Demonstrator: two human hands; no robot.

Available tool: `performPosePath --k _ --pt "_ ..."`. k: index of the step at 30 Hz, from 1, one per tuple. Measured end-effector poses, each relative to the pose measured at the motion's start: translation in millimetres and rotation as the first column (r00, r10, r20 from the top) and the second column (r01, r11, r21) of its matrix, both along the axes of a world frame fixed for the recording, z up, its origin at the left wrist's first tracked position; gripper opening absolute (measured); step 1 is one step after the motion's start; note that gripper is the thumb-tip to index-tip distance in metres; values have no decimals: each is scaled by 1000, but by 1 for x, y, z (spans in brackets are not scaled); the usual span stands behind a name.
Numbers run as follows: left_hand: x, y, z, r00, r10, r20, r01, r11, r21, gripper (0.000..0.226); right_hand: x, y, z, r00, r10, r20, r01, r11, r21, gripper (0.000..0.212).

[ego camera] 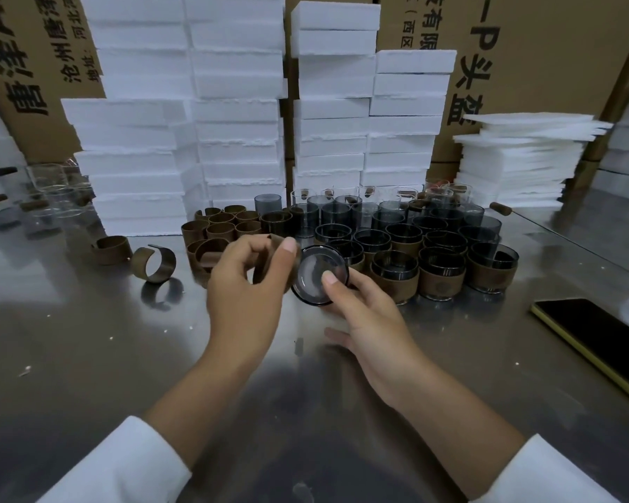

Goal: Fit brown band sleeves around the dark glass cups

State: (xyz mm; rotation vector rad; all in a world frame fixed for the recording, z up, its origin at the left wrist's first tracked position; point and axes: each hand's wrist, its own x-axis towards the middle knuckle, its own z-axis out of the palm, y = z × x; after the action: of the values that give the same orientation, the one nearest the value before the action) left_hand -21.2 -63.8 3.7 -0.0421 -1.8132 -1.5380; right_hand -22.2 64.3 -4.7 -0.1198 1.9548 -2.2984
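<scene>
My right hand (364,306) grips a dark glass cup (315,275) tipped on its side, its round base facing me. My left hand (249,281) pinches a brown band sleeve (269,261) right beside the cup, touching its left edge. Behind the hands stands a cluster of loose brown sleeves (220,226). To the right stand several dark cups wearing sleeves (440,274), with bare dark cups (336,212) in rows behind them. Two open sleeves (153,263) lie apart at the left.
Stacks of white foam blocks (233,114) and cardboard boxes (545,49) wall off the back. Clear glasses (51,190) stand at far left. A phone (596,335) with a yellow edge lies at the right on the shiny metal table (88,357).
</scene>
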Motion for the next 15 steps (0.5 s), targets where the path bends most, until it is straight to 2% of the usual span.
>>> performPosePath --k 2,4,6,10,13,15 --pt "4 5 2 999 -38 -13 39 999 35 13 0 -1 -2 1000 9 -6 -9 1000 4 44" --pt "7 9 3 995 -95 -19 96 995 33 32 -1 -1 -3 1000 1 -8 -1 1000 -5 40" --pt "9 12 3 990 -141 -6 141 989 -49 46 -2 0 -3 1000 -21 6 21 999 -30 39" --pt "12 12 2 984 -179 10 177 961 -211 42 -4 2 -3 998 -45 39 47 998 -50 44" --pt "14 13 2 979 -202 5 199 957 -211 46 -4 4 -2 998 -32 61 36 997 -62 49" --pt "15 15 2 982 -190 -12 183 961 -206 59 -5 5 -1 995 -23 97 33 994 -101 52"
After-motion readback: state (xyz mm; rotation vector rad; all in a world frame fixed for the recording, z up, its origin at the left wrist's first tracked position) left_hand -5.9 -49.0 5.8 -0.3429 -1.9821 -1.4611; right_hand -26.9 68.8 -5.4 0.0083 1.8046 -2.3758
